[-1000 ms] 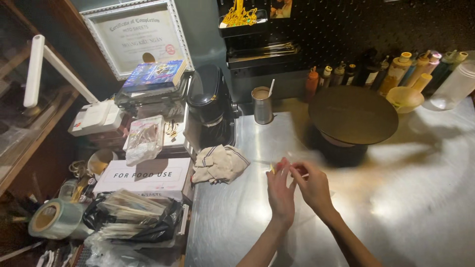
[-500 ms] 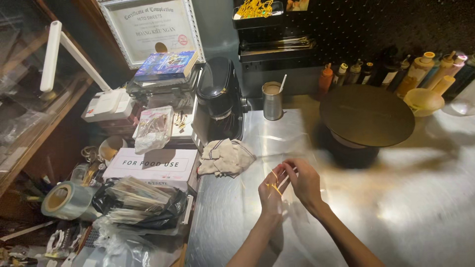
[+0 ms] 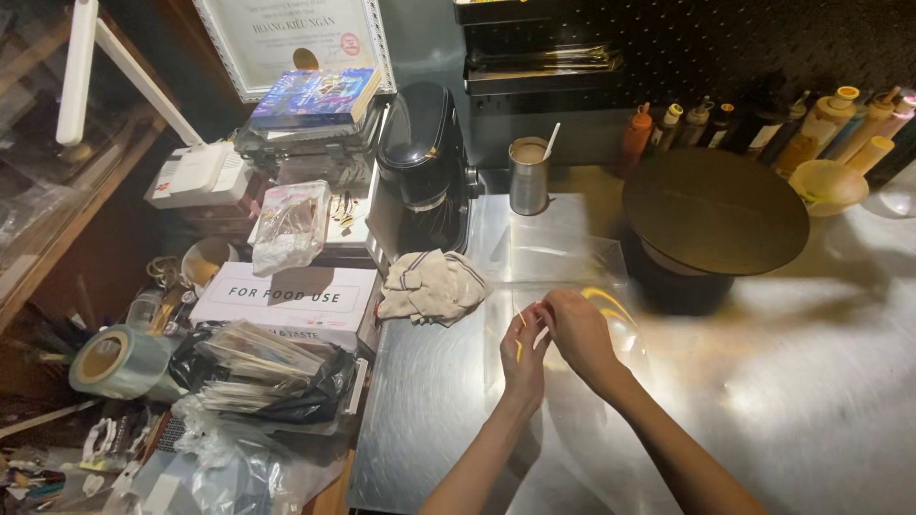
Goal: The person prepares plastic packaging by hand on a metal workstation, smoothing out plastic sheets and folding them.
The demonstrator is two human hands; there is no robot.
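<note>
Over the steel counter (image 3: 763, 401), the left hand (image 3: 523, 355) and right hand (image 3: 577, 329) met, fingers pinched together on a clear plastic bag (image 3: 611, 319) with yellow trim, just right of a crumpled cloth (image 3: 434, 284).

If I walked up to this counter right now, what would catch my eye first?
First, the two bare hands meeting at the middle of the steel counter: the left hand and right hand pinch a clear plastic sheet with yellow marks between them. Behind them to the right stands a big round dark griddle plate. Behind them to the left sits a black machine with a crumpled cloth at its foot.
</note>
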